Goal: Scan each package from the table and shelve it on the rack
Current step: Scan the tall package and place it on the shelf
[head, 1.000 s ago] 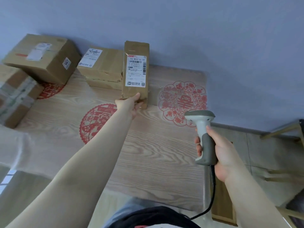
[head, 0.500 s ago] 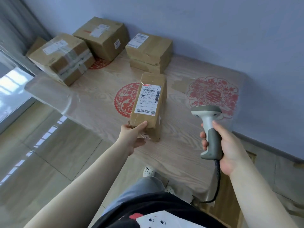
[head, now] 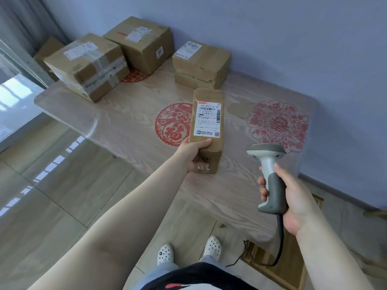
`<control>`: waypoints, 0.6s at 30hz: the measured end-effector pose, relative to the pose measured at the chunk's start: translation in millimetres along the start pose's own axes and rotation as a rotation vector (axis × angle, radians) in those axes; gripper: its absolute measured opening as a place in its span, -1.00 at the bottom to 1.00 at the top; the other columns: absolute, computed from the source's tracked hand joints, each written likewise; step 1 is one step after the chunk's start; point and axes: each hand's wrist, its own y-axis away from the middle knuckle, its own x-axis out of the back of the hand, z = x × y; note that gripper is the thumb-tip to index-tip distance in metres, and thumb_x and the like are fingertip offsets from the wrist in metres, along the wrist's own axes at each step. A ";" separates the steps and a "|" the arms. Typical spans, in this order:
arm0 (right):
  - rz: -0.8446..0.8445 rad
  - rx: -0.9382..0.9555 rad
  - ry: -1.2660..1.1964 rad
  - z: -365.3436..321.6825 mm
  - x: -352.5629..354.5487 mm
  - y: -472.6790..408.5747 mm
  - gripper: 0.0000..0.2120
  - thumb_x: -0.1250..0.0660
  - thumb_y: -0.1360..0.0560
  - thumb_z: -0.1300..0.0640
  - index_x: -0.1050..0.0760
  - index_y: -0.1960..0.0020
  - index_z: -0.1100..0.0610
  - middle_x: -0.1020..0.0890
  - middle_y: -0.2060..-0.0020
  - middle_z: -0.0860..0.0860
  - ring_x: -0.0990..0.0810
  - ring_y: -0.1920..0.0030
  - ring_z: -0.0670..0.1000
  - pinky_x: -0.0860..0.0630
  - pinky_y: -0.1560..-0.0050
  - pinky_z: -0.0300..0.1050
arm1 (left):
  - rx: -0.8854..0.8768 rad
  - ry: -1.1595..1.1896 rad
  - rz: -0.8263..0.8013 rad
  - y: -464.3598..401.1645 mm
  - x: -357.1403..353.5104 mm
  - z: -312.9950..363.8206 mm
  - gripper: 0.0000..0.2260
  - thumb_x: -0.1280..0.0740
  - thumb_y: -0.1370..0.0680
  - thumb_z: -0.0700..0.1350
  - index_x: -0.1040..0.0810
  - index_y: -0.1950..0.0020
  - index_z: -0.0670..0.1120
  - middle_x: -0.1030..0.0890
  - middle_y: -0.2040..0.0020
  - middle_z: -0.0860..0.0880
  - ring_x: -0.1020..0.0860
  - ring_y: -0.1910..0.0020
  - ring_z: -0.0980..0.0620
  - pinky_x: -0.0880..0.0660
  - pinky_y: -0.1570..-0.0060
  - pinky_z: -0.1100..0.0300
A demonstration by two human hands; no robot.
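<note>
Left hand (head: 193, 152) grips the near end of the long brown cardboard package (head: 207, 124), label up, long axis pointing away; right hand (head: 287, 197) holds the grey handheld scanner (head: 269, 174) just right of it.

- I have one view only, a wide-angle camera worn on the head, looking forward and steeply down.
- It faces the table (head: 129, 114) and the wall behind it, with my own feet at the bottom edge.
- Both forearms reach in close; straight edges bow toward the frame's borders.
</note>
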 end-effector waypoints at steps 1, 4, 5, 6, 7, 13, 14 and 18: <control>0.008 -0.001 0.000 2.2 -4.3 2.0 -0.68 -0.24 -0.58 -0.10 -0.59 0.02 0.14 -0.58 0.31 0.01 -0.45 0.37 -0.04 -0.39 0.24 -0.11 | -0.032 0.023 0.009 -0.5 0.9 -1.5 -0.55 -0.51 -0.48 -0.18 -0.48 -0.33 -0.06 -0.67 -0.08 -0.07 -0.66 0.10 -0.04 -0.66 0.25 0.03; 0.030 -0.022 0.008 8.8 -18.8 8.8 -0.65 -0.25 -0.58 -0.12 -0.60 0.08 0.15 -0.55 0.32 0.02 -0.45 0.38 -0.03 -0.38 0.25 -0.11 | -0.120 0.005 0.026 2.6 5.3 -4.1 -0.65 -0.46 -0.51 -0.23 -0.48 -0.25 -0.07 -0.65 0.04 -0.01 -0.63 0.18 0.01 -0.66 0.26 0.06; 0.032 -0.029 0.012 11.0 -23.6 11.3 -0.65 -0.25 -0.57 -0.12 -0.60 0.09 0.15 -0.54 0.32 0.02 -0.44 0.38 -0.03 -0.38 0.25 -0.12 | -0.138 -0.025 0.025 4.5 6.9 -5.5 -0.66 -0.46 -0.52 -0.24 -0.48 -0.25 -0.07 -0.64 0.06 0.01 -0.62 0.19 0.02 -0.66 0.18 0.01; 0.031 -0.034 0.013 12.8 -28.2 13.9 -0.64 -0.25 -0.57 -0.13 -0.59 0.10 0.15 -0.54 0.32 0.02 -0.44 0.38 -0.04 -0.37 0.25 -0.12 | -0.153 -0.055 0.023 7.9 8.2 -6.9 -0.68 -0.45 -0.52 -0.25 -0.49 -0.23 -0.06 -0.63 0.07 0.02 -0.62 0.19 0.03 -0.66 0.08 -0.06; 0.028 -0.038 0.009 14.8 -32.7 16.3 -0.65 -0.24 -0.57 -0.13 -0.59 0.10 0.15 -0.54 0.32 0.01 -0.44 0.38 -0.04 -0.37 0.25 -0.12 | -0.168 -0.082 0.026 9.3 9.8 -8.9 -0.70 -0.45 -0.52 -0.25 -0.49 -0.20 -0.05 -0.63 0.05 0.02 -0.61 0.18 0.03 -0.64 0.01 -0.12; 0.021 -0.011 -0.015 21.8 -49.3 25.8 -0.67 -0.21 -0.59 -0.11 -0.58 0.02 0.13 -0.56 0.32 0.00 -0.44 0.39 -0.06 -0.36 0.25 -0.13 | -0.225 -0.247 0.091 10.8 21.6 -11.3 -0.61 -0.48 -0.51 -0.15 -0.37 -0.23 -0.03 -0.57 -0.08 0.01 -0.56 0.08 0.02 -0.60 0.06 0.05; 0.023 -0.006 -0.030 22.6 -50.6 26.9 -0.67 -0.21 -0.59 -0.11 -0.57 -0.05 0.12 -0.57 0.33 -0.01 -0.44 0.40 -0.07 -0.36 0.26 -0.13 | -0.226 -0.323 0.094 10.6 22.1 -9.8 -0.55 -0.49 -0.49 -0.11 -0.37 -0.29 -0.05 -0.57 -0.15 -0.03 -0.56 0.04 0.00 -0.58 0.06 0.08; 0.047 0.002 -0.071 26.9 -53.2 32.8 -0.65 -0.22 -0.58 -0.13 -0.56 -0.16 0.10 -0.57 0.32 -0.02 -0.45 0.41 -0.08 -0.36 0.28 -0.14 | -0.238 -0.569 0.086 9.2 21.4 0.4 -0.31 -0.54 -0.42 0.07 -0.29 -0.43 -0.06 -0.49 -0.30 -0.05 -0.53 -0.17 -0.07 -0.57 -0.11 -0.04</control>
